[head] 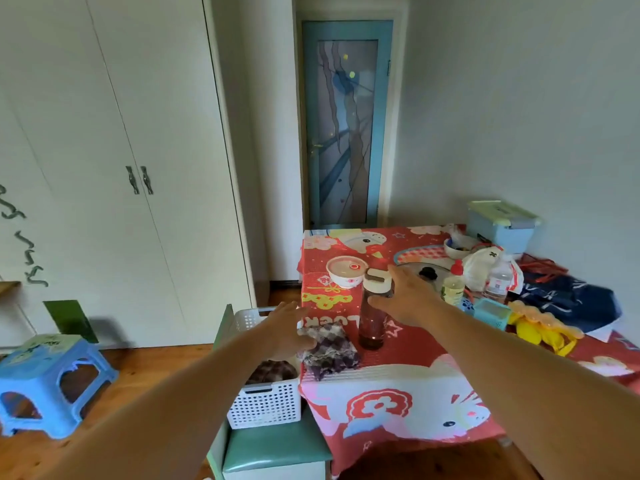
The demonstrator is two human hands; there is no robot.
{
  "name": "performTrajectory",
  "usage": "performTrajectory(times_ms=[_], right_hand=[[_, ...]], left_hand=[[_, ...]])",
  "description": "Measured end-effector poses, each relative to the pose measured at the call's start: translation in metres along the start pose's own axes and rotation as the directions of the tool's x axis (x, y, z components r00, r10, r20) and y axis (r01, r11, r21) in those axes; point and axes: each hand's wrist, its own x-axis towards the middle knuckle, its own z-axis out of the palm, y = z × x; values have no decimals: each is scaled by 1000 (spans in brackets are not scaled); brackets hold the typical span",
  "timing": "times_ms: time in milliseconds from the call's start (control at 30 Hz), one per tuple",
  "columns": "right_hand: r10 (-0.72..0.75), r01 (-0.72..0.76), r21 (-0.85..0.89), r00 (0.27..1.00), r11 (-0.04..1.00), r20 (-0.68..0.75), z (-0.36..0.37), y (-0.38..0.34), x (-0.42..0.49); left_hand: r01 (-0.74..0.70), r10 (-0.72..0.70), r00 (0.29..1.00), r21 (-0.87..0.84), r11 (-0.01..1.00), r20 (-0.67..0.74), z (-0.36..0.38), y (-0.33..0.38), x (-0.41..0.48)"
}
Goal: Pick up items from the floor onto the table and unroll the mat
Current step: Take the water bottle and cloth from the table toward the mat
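Bottle (374,317) upright on table (398,379); right hand (405,299) released beside it; left hand (284,329) spread touching cloth (329,351).

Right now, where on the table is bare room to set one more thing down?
The near part of the table is free, in front of the checked cloth and the dark bottle. The far left corner behind the lidded bowl is free too. The right side, around the yellow toy and small bottles, is crowded.
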Motion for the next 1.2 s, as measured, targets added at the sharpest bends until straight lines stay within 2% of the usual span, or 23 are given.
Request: performTrajectory(times_ms=[300, 433, 733, 933, 1200], right_hand=[[-18, 17, 54, 1000, 998, 11, 64, 57, 108], [-5, 1, 60, 999, 998, 54, 98, 77, 138], [-49, 118, 271, 967, 955, -251, 141, 90, 154], [-15, 127, 350, 952, 928, -307, 147, 94, 159], [34, 97, 384, 946, 918, -321, 153, 90, 151]], left_hand=[[57, -57, 998, -52, 997, -7, 73, -22, 117], [131, -130, 991, -45, 990, 35, 118, -34, 150], [162, -180, 967, 110, 981, 179, 207, -62, 172], [176, -185, 978, 91, 980, 101, 231, -66, 179], [114, -98, 988, 133, 985, -122, 215, -65, 174]])
